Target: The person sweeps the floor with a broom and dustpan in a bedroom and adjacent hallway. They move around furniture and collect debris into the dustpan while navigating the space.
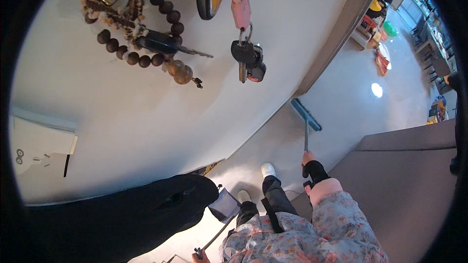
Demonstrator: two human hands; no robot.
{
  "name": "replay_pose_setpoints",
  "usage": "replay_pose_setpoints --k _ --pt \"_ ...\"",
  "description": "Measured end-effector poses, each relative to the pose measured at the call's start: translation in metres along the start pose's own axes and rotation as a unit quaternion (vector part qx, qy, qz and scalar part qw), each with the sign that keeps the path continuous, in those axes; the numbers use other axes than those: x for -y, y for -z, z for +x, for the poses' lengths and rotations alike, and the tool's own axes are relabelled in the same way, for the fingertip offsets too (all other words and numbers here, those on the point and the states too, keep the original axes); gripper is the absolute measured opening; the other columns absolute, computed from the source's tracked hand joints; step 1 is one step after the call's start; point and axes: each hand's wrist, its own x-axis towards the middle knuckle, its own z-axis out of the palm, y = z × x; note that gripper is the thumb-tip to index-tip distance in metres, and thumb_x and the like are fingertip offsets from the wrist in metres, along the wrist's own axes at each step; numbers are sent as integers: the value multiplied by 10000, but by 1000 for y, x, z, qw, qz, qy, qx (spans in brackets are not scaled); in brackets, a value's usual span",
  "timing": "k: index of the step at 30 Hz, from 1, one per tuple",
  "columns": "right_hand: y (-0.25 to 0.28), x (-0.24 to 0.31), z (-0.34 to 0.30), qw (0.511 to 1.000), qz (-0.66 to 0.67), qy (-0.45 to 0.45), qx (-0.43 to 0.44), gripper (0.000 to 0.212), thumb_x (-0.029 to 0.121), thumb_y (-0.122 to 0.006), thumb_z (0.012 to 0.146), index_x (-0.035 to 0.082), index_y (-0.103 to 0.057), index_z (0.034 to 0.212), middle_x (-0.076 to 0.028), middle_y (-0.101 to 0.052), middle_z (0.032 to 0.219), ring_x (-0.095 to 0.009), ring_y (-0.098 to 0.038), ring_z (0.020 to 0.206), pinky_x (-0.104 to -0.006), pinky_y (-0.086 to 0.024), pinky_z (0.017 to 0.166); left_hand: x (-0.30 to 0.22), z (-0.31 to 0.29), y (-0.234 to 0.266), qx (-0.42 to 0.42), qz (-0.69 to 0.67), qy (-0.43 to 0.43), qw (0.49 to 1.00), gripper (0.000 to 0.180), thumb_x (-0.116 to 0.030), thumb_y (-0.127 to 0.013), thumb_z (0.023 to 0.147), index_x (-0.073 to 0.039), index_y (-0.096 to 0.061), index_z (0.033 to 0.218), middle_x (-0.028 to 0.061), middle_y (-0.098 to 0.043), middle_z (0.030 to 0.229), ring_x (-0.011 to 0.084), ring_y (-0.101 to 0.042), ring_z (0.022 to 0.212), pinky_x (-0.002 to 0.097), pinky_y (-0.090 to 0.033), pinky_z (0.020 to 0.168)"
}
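A: What lies on the pale, smooth, curved worktop (146,112)?

B: A loop of round dark wooden beads (139,39), and just right of it a black-headed metal key bunch (247,58) on a pink strap. A black rounded shape covers the worktop's near edge; I cannot tell what it is.

A: And below the worktop?

B: A glossy grey floor (351,102). The right hand (308,158), in a black wrist wrap and a floral sleeve, is closed around the thin grey handle of a long flat-headed blue broom (306,115), whose head rests on the floor right of the worktop. The left hand (197,255), cut off at the bottom edge, grips the long handle of a dark dustpan (224,205) by the white shoes.
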Motion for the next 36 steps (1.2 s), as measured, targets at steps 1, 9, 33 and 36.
replay_pose_setpoints --k 1,9,33,36 --pt "-10 -1 8 999 -26 7 -32 224 200 -358 859 9 -450 789 -120 -494 504 -248 -516 388 -377 -416 346 3 0 1 -3 15 14 1000 359 -277 -717 646 -44 -455 726 46 -500 559 106 -458 497 259 -394 454" --pt "-92 -10 -26 1000 14 1 26 185 188 -378 844 22 -460 854 -102 -521 532 -234 -526 396 -369 -436 371 72 40 18 -40 -71 30 996 343 -240 -718 653 -41 -455 746 25 -469 555 103 -431 493 240 -368 450" --pt "-338 38 -523 977 -130 48 159 275 281 -447 807 33 -545 870 -191 -589 736 -318 -589 663 -394 -471 588 286 208 207 2 87 -110 990 286 -246 -678 676 -51 -477 734 107 -544 595 229 -536 522 353 -421 493" --pt "-296 21 -518 960 113 -62 250 269 272 -471 818 10 -509 868 -155 -554 637 -235 -521 417 -357 -419 405 292 190 206 17 91 -104 990 280 -268 -674 681 -73 -484 751 120 -563 625 272 -563 562 365 -427 503"
